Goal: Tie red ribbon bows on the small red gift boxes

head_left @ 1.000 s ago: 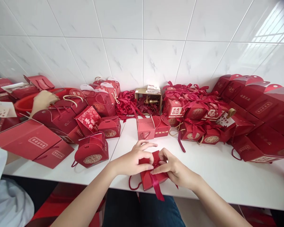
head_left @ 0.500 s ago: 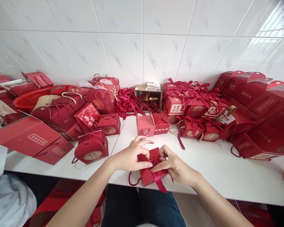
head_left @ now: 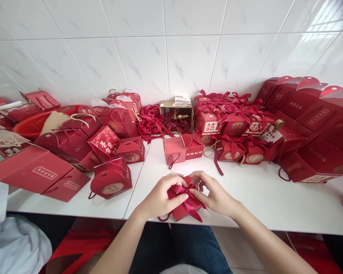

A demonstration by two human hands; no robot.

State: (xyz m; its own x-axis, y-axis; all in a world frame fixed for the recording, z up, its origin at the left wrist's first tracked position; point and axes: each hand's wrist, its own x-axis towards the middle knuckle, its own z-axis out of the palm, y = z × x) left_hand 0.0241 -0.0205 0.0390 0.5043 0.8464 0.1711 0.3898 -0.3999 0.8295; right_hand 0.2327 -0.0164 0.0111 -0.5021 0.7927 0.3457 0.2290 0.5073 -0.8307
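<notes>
A small red box (head_left: pixel 180 212) sits near the table's front edge, with a shiny red ribbon (head_left: pixel 191 207) lying over its top in a bow, one tail hanging toward me. My left hand (head_left: pixel 165 194) is at the box's left side, thumb and fingers closed on the bow's left loop. From the right, my right hand (head_left: pixel 213 193) has its thumb and curled fingers on the ribbon's right part. A dark red cord handle (head_left: pixel 165 217) sticks out at the box's lower left. The fingertips of both hands partly cover the knot.
Two small boxes (head_left: pixel 175 150) stand behind my hands. Further back are a ribbon pile (head_left: pixel 151 121) and an open carton (head_left: pixel 177 104). Ribboned boxes (head_left: pixel 236 131) and larger boxes (head_left: pixel 320 121) fill the right; more boxes (head_left: pixel 111 179) stand left. People are partly visible at both sides.
My left fingers have come down and closed round the ribbon. The bow's loops now stand out more, and both hands are closer together over the box. The view has shifted slightly.
</notes>
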